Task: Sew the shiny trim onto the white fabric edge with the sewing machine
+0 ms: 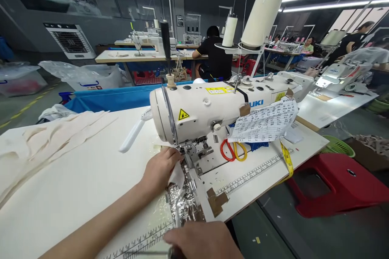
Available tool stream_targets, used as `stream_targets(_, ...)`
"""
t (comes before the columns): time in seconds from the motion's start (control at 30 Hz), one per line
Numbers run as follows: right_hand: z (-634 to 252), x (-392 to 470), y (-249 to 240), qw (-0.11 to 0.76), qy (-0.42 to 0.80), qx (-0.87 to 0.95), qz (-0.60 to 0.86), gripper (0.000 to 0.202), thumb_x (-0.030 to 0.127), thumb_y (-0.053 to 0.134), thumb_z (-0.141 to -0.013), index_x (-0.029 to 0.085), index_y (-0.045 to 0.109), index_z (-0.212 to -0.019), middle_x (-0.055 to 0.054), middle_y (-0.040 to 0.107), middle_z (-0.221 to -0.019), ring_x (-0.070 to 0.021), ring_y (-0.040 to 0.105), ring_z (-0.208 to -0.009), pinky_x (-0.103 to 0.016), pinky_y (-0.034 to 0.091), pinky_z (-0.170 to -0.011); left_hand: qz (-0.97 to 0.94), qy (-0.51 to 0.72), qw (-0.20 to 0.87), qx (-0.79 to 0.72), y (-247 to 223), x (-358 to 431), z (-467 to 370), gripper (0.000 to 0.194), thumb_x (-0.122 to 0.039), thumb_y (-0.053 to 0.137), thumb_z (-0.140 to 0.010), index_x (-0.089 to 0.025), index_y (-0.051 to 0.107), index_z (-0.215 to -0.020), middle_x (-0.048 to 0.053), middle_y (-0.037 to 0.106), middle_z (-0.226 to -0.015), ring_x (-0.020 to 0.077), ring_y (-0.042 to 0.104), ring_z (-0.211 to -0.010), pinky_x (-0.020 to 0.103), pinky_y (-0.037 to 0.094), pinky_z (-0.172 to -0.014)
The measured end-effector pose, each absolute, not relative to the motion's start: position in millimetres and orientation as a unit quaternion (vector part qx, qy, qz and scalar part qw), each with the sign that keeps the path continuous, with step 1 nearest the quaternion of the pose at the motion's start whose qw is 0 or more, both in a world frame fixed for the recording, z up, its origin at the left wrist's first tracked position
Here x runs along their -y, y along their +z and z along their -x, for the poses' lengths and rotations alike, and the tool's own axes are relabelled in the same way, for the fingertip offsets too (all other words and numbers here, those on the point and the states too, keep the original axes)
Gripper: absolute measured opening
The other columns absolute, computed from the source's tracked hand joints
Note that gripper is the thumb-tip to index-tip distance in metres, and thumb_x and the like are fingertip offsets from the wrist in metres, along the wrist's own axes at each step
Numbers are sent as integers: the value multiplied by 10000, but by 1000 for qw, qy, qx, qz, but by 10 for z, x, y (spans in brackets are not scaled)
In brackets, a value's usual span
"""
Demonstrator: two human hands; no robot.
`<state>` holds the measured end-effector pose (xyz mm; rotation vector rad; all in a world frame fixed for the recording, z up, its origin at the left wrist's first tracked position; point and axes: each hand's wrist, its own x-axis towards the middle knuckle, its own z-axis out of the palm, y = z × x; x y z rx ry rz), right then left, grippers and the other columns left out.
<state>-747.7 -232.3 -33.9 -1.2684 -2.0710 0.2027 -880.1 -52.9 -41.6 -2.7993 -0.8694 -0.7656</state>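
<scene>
My left hand [162, 168] is beside the presser foot area of a white sewing machine [194, 105], its fingers closed at a small piece of white fabric [177, 176]. The fabric lies partly under the hand, close to the needle area, over a shiny film-covered strip [184, 202] on the table. At the bottom edge is my right hand [202, 238], its fingers curled in and mostly hidden; what it holds, if anything, does not show. A thin pale strip runs down the film towards it. Printed ruler markings [146, 240] lie beside the right hand.
Long cream fabric pieces [45, 145] lie at the table's left. Red-and-yellow-handled scissors [232, 150], a handwritten sheet [264, 121] and a yellow tape measure [286, 160] are on the right. Thread cones [263, 12] stand behind the machine; a red stool [340, 182] is beside the table.
</scene>
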Motion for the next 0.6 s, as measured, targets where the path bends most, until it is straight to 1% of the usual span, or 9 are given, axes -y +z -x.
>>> stream_targets(0.03,7452,2309,-339,366,72,778,505,254,303,388,-972,290,642,-968,48,695,-643,-130,620,-484,-217,381,-402,919,-272,19,285,-430,505,8823,220,-80,441,-925,-164,645,-923,87,679,-957,230,639,-861,303,535,-627)
stream_targets(0.1,7385,2286,-313,405,82,733,540,297,309,324,-1009,254,615,-1030,21,720,-710,-143,654,-532,-235,402,-446,912,-299,-51,275,-446,458,8857,175,-153,478,-940,-177,649,-915,73,683,-960,214,654,-869,298,544,-664)
stream_targets(0.13,7348,2273,-298,414,98,715,554,288,316,326,-1020,235,595,-1085,12,727,-735,-146,663,-549,-235,415,-468,910,-307,-80,267,-447,437,8868,163,-200,498,-950,-182,654,-909,66,687,-953,206,661,-865,294,549,-681)
stream_targets(0.2,7279,2236,-282,406,128,695,580,274,305,356,-1028,185,535,-1198,-8,733,-769,-152,669,-568,-234,426,-495,905,-322,-118,253,-440,407,8880,184,-270,517,-964,-186,667,-898,59,696,-936,192,674,-856,282,555,-705)
stream_targets(0.3,7215,2146,-322,383,92,673,626,288,243,328,-1026,140,507,-1225,-47,737,-799,-177,674,-574,-257,411,-482,899,-342,-135,238,-417,390,8883,208,-287,518,-967,-186,680,-885,60,706,-926,182,686,-852,266,556,-712)
stream_targets(0.43,7203,1991,-410,357,18,671,650,307,189,336,-1008,143,572,-1198,-86,756,-903,-205,734,-715,-269,474,-570,900,-341,-135,237,-400,393,8884,174,-257,540,-952,-193,685,-880,53,714,-921,172,684,-840,250,548,-712)
stream_targets(0.5,7213,1919,-427,342,2,677,651,310,182,368,-996,143,596,-1203,-85,756,-894,-206,741,-742,-267,482,-590,897,-344,-139,241,-401,393,8885,172,-246,534,-954,-203,687,-890,41,715,-918,163,678,-833,242,540,-707)
stream_targets(0.6,7233,1841,-424,318,1,682,659,312,169,433,-963,159,613,-1218,-58,749,-848,-198,730,-698,-267,459,-556,894,-339,-155,249,-405,389,8887,159,-259,547,-952,-212,692,-908,33,714,-932,158,676,-843,238,535,-715)
